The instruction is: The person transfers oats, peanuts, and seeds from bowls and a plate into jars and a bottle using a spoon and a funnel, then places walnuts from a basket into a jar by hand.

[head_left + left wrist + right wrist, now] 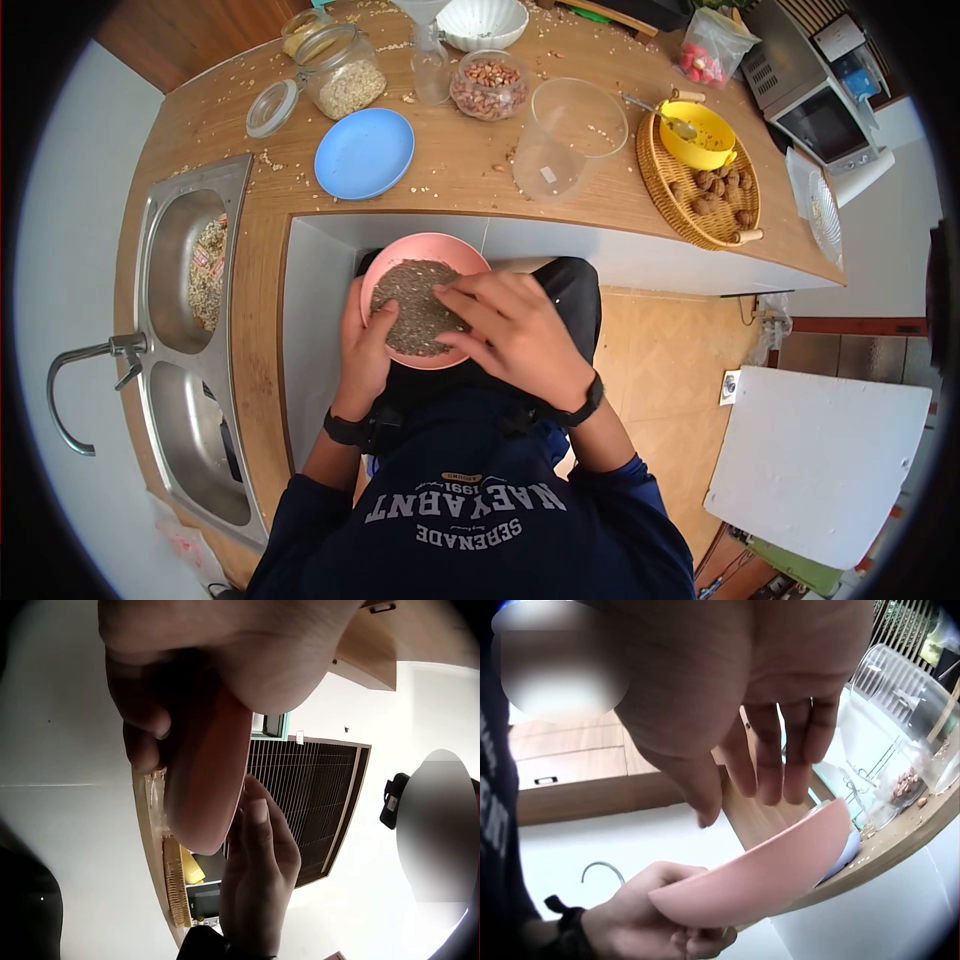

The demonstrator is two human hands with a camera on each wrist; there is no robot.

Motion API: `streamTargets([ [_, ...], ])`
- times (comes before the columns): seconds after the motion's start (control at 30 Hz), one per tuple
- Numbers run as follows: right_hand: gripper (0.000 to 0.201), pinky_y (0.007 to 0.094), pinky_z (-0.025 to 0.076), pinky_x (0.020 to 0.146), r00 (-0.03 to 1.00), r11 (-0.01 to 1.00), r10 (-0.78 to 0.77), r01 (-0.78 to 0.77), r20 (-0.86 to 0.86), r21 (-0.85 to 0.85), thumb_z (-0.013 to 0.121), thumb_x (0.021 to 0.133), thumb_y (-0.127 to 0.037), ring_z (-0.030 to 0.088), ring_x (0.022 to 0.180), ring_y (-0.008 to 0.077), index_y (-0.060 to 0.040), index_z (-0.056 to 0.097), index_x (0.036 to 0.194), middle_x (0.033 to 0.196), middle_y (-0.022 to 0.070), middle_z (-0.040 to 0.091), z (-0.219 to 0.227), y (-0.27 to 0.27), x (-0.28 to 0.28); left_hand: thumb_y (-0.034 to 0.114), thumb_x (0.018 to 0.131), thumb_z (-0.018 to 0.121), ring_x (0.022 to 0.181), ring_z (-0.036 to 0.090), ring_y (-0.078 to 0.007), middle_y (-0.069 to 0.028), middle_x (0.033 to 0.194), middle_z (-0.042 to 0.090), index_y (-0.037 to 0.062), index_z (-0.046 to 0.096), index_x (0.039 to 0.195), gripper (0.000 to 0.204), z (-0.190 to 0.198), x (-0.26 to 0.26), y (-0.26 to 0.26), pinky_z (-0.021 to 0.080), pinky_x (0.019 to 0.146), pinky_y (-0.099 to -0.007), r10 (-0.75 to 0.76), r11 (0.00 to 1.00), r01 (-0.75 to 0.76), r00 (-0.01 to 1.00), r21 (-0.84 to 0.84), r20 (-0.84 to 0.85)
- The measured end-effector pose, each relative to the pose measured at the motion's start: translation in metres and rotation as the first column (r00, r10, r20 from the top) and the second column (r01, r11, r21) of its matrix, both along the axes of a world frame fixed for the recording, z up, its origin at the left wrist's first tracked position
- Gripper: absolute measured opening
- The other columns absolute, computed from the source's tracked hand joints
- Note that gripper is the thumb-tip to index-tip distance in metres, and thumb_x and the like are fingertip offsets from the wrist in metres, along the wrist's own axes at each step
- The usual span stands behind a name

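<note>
A pink bowl (440, 247) holds small dark grey-brown seeds (418, 310) mixed with paler bits, above the person's lap. The left hand (362, 355) grips the bowl's left side, its thumb over the rim and its fingers beneath, as the right wrist view shows with the tilted-looking bowl (757, 881). Over the right part of the bowl is the right hand (520, 335), fingers extended and slightly bent, the tips at or just above the seeds. No object shows between the fingers of the right hand (772, 742) in the right wrist view.
On the counter stand a blue plate (365, 153), a jar of oats (350, 88), a jar of reddish nuts (488, 88), a clear container (560, 150) and a wicker tray (655, 190) with walnuts and a yellow bowl (700, 150). A double sink (190, 270) lies left.
</note>
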State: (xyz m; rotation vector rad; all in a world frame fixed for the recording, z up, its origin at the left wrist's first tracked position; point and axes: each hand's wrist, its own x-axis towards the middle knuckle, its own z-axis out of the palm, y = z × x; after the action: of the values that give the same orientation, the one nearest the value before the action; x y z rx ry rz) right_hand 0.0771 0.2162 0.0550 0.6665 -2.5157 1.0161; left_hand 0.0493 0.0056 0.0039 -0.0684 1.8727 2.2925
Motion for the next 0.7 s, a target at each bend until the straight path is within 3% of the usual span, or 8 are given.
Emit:
streamTargets([
  [0.07,0.043,0.0389,0.049,0.087,0.998,1.0,0.018,-0.019,0.063,0.017,0.077,0.077,-0.019,0.06,0.108,0.0263,-0.0018,0.065,0.115,0.112,0.0107,0.062,-0.006,-0.011,0.001,0.006,0.097,0.053,0.101,0.058,-0.0126,-0.0077,0.111,0.062,-0.0007,0.053,0.122,0.026,-0.005,0.004,0.005,0.046,0.092,-0.0278,-0.097,0.995,0.098,0.995,-0.007,0.028],
  [0.2,0.043,0.0409,0.05,0.095,0.985,0.991,0.023,-0.044,0.17,0.123,0.074,0.077,-0.017,0.058,0.113,0.0311,0.0004,0.065,0.115,0.118,0.0134,0.059,-0.022,-0.019,0.0,0.007,0.098,0.053,0.098,0.058,-0.0111,-0.0069,0.108,0.062,-0.0002,0.054,0.118,0.022,-0.017,0.012,0.013,0.047,0.089,-0.0274,-0.106,0.994,0.106,0.991,-0.005,0.078],
  [0.27,0.031,0.0388,0.052,0.092,0.976,0.989,0.053,-0.081,0.213,0.127,0.07,0.077,-0.011,0.06,0.109,0.0307,0.0001,0.067,0.106,0.112,0.0133,0.061,-0.024,-0.016,0.0,0.008,0.098,0.053,0.098,0.058,-0.0105,-0.0063,0.107,0.063,0.0,0.055,0.118,0.021,-0.017,0.014,0.013,0.047,0.089,-0.0272,-0.099,0.995,0.099,0.991,0.001,0.09],
  [0.4,0.033,0.0396,0.055,0.084,0.97,0.984,0.041,-0.081,0.242,0.158,0.069,0.074,-0.005,0.063,0.101,0.0298,-0.0025,0.069,0.107,0.107,0.0119,0.063,-0.031,-0.009,-0.001,0.01,0.099,0.054,0.098,0.058,-0.0099,-0.0059,0.107,0.063,-0.0001,0.055,0.119,0.022,-0.018,0.014,0.012,0.047,0.089,-0.0266,-0.122,0.992,0.118,0.983,0.035,0.135],
  [0.47,0.029,0.0383,0.056,0.078,0.975,0.993,0.042,-0.064,0.22,0.096,0.066,0.07,-0.001,0.066,0.091,0.0298,-0.0018,0.07,0.099,0.097,0.0104,0.064,-0.027,-0.007,-0.003,0.011,0.099,0.054,0.099,0.058,-0.0097,-0.006,0.107,0.063,-0.0002,0.055,0.119,0.023,-0.017,0.013,0.012,0.047,0.089,-0.0264,-0.122,0.992,0.115,0.982,0.052,0.145],
  [0.7,0.032,0.0377,0.056,0.078,0.992,0.998,0.031,-0.025,0.125,-0.05,0.069,0.067,0.002,0.067,0.09,0.0292,-0.0034,0.072,0.098,0.095,0.0078,0.067,0.013,0.0,-0.007,0.012,0.1,0.052,0.1,0.058,-0.0094,-0.0061,0.109,0.063,0.0003,0.054,0.121,0.024,-0.016,0.01,0.011,0.047,0.09,-0.0262,-0.143,0.989,0.136,0.982,0.064,0.123],
])
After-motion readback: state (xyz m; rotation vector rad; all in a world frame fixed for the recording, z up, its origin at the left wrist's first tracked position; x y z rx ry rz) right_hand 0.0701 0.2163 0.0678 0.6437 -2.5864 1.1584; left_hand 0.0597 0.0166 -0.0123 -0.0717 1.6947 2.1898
